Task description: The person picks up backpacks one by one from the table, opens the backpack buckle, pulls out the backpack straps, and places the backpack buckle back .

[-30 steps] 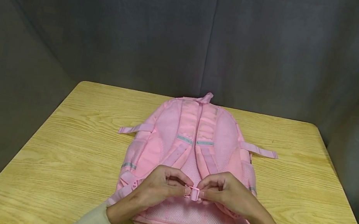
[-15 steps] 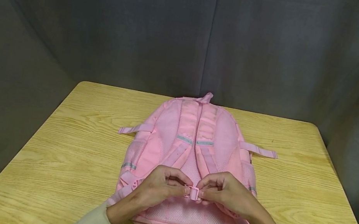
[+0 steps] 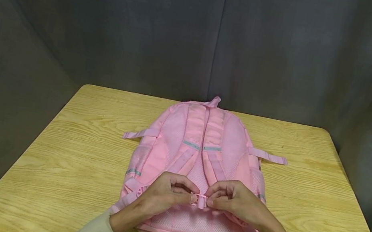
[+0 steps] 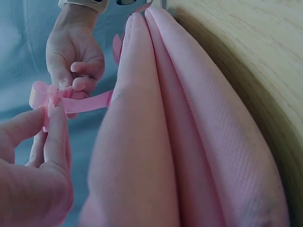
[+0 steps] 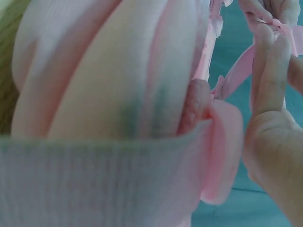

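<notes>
A pink backpack lies with its shoulder straps facing up. Over its lower back panel, both hands meet at a small pink plastic buckle on a strap. My left hand pinches the buckle's left end between thumb and fingers. From the other side, my right hand pinches its right end, thumb in front. In the left wrist view, a pink strap runs from the buckle toward the bag, past the right hand's curled fingers. Fingertips partly hide the buckle.
The bag rests on a wood-grain table. A webbing tab sticks out from its right side, another tab from its left. Dark grey cloth hangs behind and at both sides.
My right hand has shifted slightly right and down, its fingers re-placed at the buckle's right end. The left hand and the backpack stay put.
</notes>
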### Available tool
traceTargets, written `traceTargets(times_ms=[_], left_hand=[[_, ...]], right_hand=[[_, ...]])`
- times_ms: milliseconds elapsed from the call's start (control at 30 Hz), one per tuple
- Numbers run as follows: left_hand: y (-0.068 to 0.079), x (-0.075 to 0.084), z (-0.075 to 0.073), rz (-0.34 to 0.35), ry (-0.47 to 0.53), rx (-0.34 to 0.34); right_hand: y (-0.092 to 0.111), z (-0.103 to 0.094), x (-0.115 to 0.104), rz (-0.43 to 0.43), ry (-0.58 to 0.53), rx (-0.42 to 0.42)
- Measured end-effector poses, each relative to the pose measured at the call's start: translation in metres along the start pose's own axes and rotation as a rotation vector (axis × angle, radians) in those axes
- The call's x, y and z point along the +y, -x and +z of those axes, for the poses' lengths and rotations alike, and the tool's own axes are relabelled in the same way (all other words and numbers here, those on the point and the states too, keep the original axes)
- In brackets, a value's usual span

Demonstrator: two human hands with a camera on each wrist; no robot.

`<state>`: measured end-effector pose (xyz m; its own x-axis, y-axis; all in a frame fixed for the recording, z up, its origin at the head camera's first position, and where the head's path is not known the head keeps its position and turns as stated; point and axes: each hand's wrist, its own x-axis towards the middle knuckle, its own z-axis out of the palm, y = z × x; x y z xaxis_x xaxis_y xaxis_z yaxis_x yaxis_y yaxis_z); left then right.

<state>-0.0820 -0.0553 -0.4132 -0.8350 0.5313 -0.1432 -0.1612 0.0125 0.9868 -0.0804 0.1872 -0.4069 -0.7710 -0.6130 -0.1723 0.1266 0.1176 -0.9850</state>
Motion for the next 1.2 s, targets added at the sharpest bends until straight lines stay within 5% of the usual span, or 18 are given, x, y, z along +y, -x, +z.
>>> traceTargets(times_ms=[833, 1200], left_hand=[[-0.0002, -0.0029, 0.002, 0.001, -0.013, -0.011], [-0.0006, -0.0005, 0.0026, 0.034, -0.012, -0.011]], right_hand=[[-0.0025, 0.0039, 0.0061, -0.037, 0.003, 0.019], [-0.0033, 0.0052, 0.0061, -0.021, -0.097, 0.026]])
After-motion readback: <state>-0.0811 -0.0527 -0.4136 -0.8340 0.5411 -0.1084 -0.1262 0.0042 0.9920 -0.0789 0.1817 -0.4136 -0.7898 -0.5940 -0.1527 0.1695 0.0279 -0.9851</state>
